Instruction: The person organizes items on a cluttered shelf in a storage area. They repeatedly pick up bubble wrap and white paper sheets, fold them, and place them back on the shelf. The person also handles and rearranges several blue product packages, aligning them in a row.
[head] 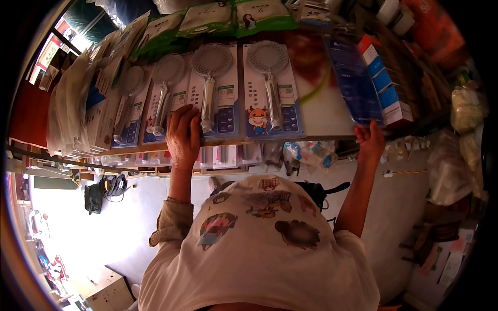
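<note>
My left hand rests at the front edge of the shelf, its fingers lying over the lower part of a packaged hand shower. That hand shower is on a printed card under clear plastic, beside another packaged hand shower to its left. To the right lies a further hand shower package, with a cartoon cow on its card. My right hand pinches the near end of a blue plastic-covered card package, which is slightly blurred and tilted beside a row of boxes.
Blue, white and red boxes line the right side of the shelf. Green and white bags stand along the back. Clear-wrapped packages are stacked at the left. Below, a lower shelf holds more packages. A coiled black cable lies on the floor.
</note>
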The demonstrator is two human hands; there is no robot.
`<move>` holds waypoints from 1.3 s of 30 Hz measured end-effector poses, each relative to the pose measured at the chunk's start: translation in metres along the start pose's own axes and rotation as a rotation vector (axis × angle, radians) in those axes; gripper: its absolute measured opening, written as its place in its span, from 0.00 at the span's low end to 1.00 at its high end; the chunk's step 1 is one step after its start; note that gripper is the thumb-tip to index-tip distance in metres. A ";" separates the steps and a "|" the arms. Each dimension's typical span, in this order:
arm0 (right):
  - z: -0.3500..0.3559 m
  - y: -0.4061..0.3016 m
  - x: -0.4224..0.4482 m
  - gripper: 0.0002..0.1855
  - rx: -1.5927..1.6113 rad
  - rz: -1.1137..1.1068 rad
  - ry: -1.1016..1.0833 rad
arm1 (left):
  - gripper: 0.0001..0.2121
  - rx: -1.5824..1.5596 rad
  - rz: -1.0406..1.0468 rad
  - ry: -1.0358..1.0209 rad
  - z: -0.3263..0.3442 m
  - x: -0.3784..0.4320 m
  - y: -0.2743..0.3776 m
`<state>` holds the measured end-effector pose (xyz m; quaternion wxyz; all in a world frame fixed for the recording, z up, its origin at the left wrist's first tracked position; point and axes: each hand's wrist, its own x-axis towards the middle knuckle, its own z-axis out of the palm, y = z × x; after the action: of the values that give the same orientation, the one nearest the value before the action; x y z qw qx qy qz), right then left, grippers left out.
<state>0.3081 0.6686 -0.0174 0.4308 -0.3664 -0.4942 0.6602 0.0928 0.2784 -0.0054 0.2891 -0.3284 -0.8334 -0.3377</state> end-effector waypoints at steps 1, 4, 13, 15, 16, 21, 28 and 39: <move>0.004 -0.004 -0.004 0.20 0.016 -0.007 0.009 | 0.07 0.005 -0.001 0.000 0.000 0.000 -0.001; 0.000 -0.014 -0.022 0.21 -0.087 -0.052 -0.025 | 0.07 0.000 -0.011 -0.001 0.001 -0.001 -0.001; -0.021 -0.047 -0.062 0.19 -0.497 -0.302 -0.093 | 0.07 0.001 -0.031 -0.002 -0.001 -0.002 -0.001; 0.017 -0.056 -0.085 0.21 -0.578 -0.439 -0.282 | 0.07 -0.006 -0.033 -0.004 -0.002 -0.002 -0.001; 0.039 -0.060 -0.096 0.22 -0.616 -0.509 -0.377 | 0.07 -0.006 -0.032 -0.002 -0.001 -0.002 -0.002; 0.114 -0.046 -0.120 0.40 -0.953 -0.873 -0.945 | 0.07 -0.010 -0.040 0.006 -0.002 -0.001 -0.002; 0.130 -0.005 -0.115 0.35 -1.057 -0.961 -1.002 | 0.07 -0.014 -0.053 0.020 -0.003 -0.002 0.000; 0.100 -0.001 -0.110 0.29 -0.764 -0.826 -0.867 | 0.07 -0.001 -0.052 0.024 -0.003 -0.001 0.001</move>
<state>0.2570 0.5330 0.0145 0.2519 0.0210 -0.9166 0.3097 0.0955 0.2766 -0.0043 0.2902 -0.3027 -0.8379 -0.3493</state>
